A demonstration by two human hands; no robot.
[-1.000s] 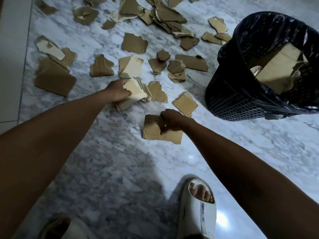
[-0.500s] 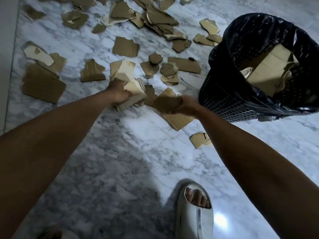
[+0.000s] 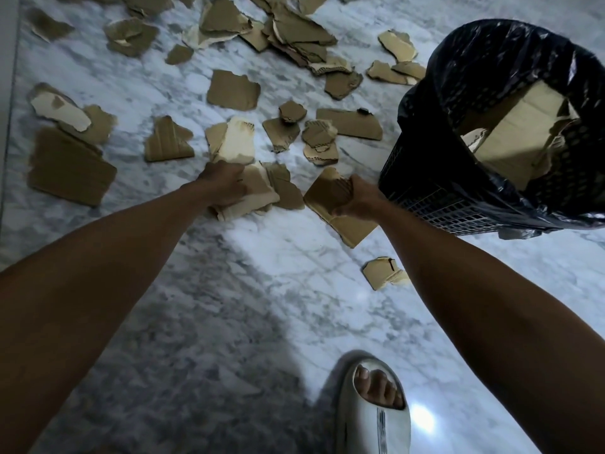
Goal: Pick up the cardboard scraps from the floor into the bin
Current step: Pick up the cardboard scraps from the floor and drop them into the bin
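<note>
Several torn brown cardboard scraps [image 3: 234, 90] lie scattered over the marble floor. My left hand [image 3: 224, 186] grips a bundle of pale scraps [image 3: 255, 198] just above the floor. My right hand [image 3: 355, 199] holds a larger flat cardboard piece [image 3: 352, 227] by its upper edge, lifted and tilted, close to the bin's left side. The bin [image 3: 435, 204] is a black mesh basket lined with a black plastic bag [image 3: 474, 50], with big cardboard pieces [image 3: 520, 126] inside. A small scrap [image 3: 381, 273] lies on the floor under my right forearm.
A big brown sheet [image 3: 67, 168] lies at the far left near a white wall edge [image 3: 6, 93]. My right foot in a white slide sandal [image 3: 373, 417] stands at the bottom. Bare marble floor [image 3: 229, 306] stretches between my arms.
My right hand lifted the large piece off the floor and carried it up towards the bin. A small scrap was left on the floor below it. My left hand kept its bundle.
</note>
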